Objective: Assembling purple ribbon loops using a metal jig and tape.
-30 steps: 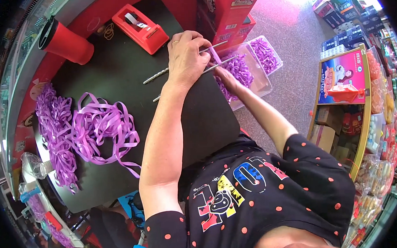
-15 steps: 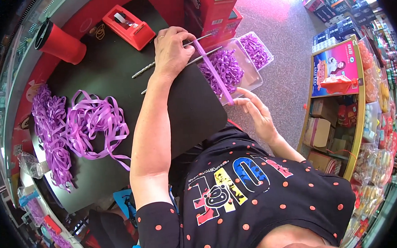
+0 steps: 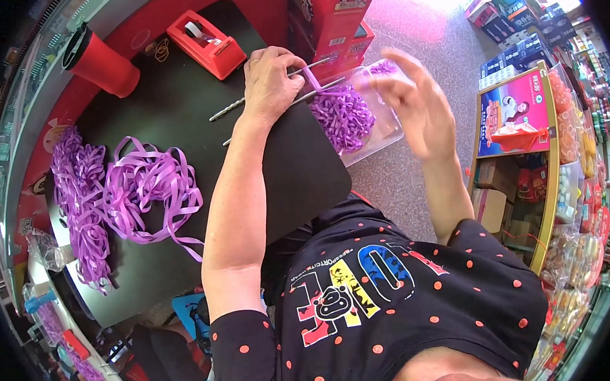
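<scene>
My left hand (image 3: 270, 81) is closed near the right edge of the black table (image 3: 263, 186). Its fingertips pinch a purple ribbon (image 3: 310, 80) at two thin metal rods (image 3: 292, 102), which lie slantwise under the hand and stick out past the table edge. The ribbon bends at the nearer rod toward my right hand (image 3: 415, 103). That hand is raised beyond the table, above a clear plastic container (image 3: 385, 131). Motion blurs its fingers, so their grip does not show. Crinkled purple ribbon pieces (image 3: 344, 118) lie heaped in the container.
A red tape dispenser (image 3: 207, 46) and a red tumbler (image 3: 102, 63) occupy the table's far side. Loose purple ribbon (image 3: 151, 189) and a denser ribbon bundle (image 3: 82, 204) cover its left. Red cartons (image 3: 333, 21) stand behind the container; a shelf cabinet (image 3: 515, 150) is at right.
My right hand has swung up and away from the table corner, over the container. The ribbon, stretched straight toward me before, now bends at the rod. My left hand stays at the rods.
</scene>
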